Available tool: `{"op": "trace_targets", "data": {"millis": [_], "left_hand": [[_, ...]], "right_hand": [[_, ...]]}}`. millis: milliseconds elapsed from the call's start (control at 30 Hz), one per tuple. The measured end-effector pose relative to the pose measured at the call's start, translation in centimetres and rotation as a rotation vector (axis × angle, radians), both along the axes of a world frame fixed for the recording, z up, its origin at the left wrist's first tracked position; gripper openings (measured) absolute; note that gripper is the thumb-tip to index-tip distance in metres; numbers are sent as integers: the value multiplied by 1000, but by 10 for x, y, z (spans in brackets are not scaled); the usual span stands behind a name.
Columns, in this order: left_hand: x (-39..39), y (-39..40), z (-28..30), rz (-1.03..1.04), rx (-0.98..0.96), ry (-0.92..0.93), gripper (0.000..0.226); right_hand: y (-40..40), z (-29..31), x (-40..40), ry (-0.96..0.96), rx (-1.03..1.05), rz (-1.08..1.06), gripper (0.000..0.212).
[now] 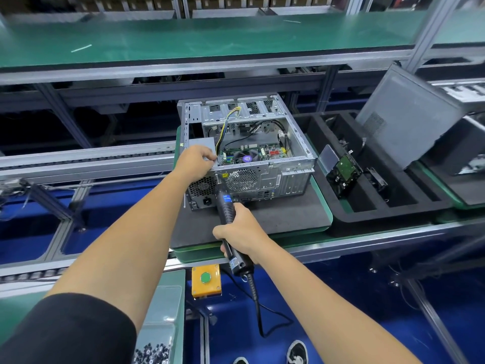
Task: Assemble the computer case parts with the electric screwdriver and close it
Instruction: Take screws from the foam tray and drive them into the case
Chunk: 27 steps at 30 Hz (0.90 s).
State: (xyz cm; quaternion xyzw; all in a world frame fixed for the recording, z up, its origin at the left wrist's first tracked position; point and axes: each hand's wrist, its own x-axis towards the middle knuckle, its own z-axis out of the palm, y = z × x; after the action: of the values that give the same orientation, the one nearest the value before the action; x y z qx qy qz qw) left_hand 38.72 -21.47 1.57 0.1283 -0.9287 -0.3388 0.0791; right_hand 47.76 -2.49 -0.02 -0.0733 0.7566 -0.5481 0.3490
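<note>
Black electric screwdriver [227, 214] is gripped in my right hand [238, 233], bit against the computer case [252, 164] rear just ahead. My left hand [195, 160] clamps the power supply [202, 145] corner. Next: likely trigger, keeping the bit square.

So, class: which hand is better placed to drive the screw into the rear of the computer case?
Right. The right hand grips the electric screwdriver, its tip at the computer case rear; the left hand holds the power supply.
</note>
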Motion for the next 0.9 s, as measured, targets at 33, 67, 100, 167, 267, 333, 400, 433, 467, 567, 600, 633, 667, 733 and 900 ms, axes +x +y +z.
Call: {"op": "trace_targets", "data": {"millis": [33,67,100,167,267,333,400,433,467,567,600,633,667,733,900], "left_hand": [[0,0,0,1,-5,-1,19],[0,0,0,2,-9,-5,19],[0,0,0,2,-16,-8,19],[-1,0,1,-2,-38,-16,20],[0,1,1,0,-72,-20,21],[1,3,2,10,-75,-22,21],[2,4,3,13,-82,-24,21],[2,4,4,15,-87,-25,22],[2,4,4,17,-91,-30,22],[2,6,5,15,-111,-55,24],[2,6,7,14,-128,-66,24],[2,6,8,15,-143,-77,24],[2,6,9,17,-149,-88,24],[1,6,10,19,-145,-111,24],[-2,7,20,-11,-235,-175,26]], "right_hand": [[0,0,0,-4,2,1,44],[0,0,0,-8,2,1,43],[0,1,0,-9,2,0,43],[-1,0,0,20,28,4,44],[-3,-1,2,81,84,12,46],[-3,-1,4,96,101,11,46],[-3,1,4,101,123,19,46],[-3,3,4,102,134,25,45],[-3,4,4,104,143,31,44],[-3,7,4,122,157,37,41],[-3,8,4,129,165,42,43],[-4,8,5,135,174,48,45],[-4,8,5,140,182,52,48],[-4,8,4,146,191,58,51],[-4,7,5,156,198,58,50]]}}
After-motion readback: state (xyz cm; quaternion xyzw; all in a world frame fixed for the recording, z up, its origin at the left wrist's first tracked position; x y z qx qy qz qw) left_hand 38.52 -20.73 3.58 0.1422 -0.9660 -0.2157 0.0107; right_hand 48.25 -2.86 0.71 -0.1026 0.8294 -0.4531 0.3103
